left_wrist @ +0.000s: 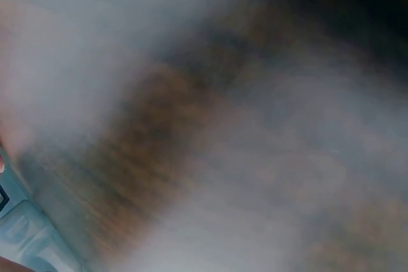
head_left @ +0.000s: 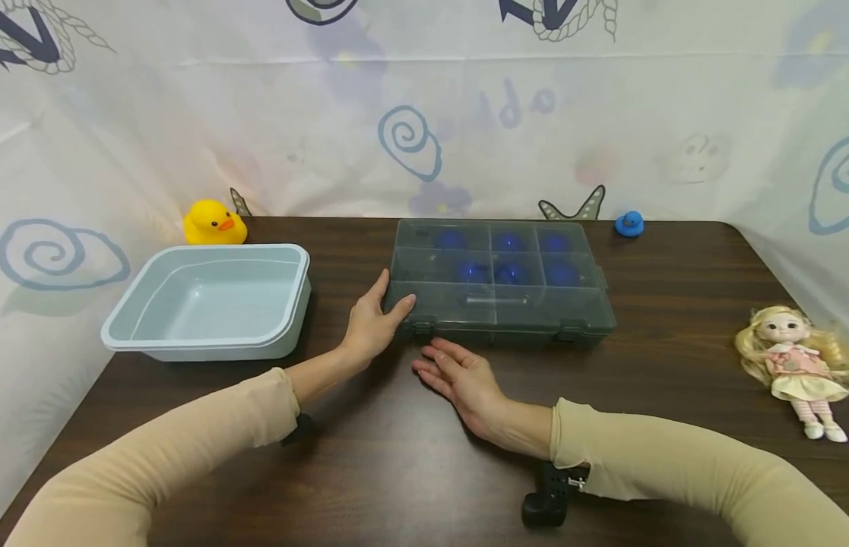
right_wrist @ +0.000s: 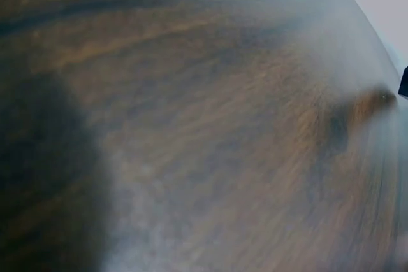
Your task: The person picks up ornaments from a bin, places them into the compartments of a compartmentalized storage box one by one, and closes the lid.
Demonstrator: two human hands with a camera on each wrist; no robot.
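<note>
A translucent dark grey compartment box (head_left: 547, 311) with a lid lies near the middle of the table, its lid down. Round blue objects (head_left: 509, 273) show through it, in several of the small compartments. At the front left corner of the box, my left hand (head_left: 371, 327) touches it, thumb over the lid's edge and a straight finger along the side; its other fingers are hidden. My right hand (head_left: 472, 387) is just before the front edge, close to the left latch (head_left: 420, 327), fingers loosely extended and holding nothing. In the left wrist view, part of the box (left_wrist: 32, 240) appears at lower left.
A pale blue plastic basin (head_left: 294, 304) stands left of the box, with a yellow rubber duck (head_left: 215, 222) behind it. A small blue duck (head_left: 629, 224) sits at the back edge. Far right lies a blond doll (head_left: 796, 365). Printed cloth (head_left: 465, 152) hangs behind the table.
</note>
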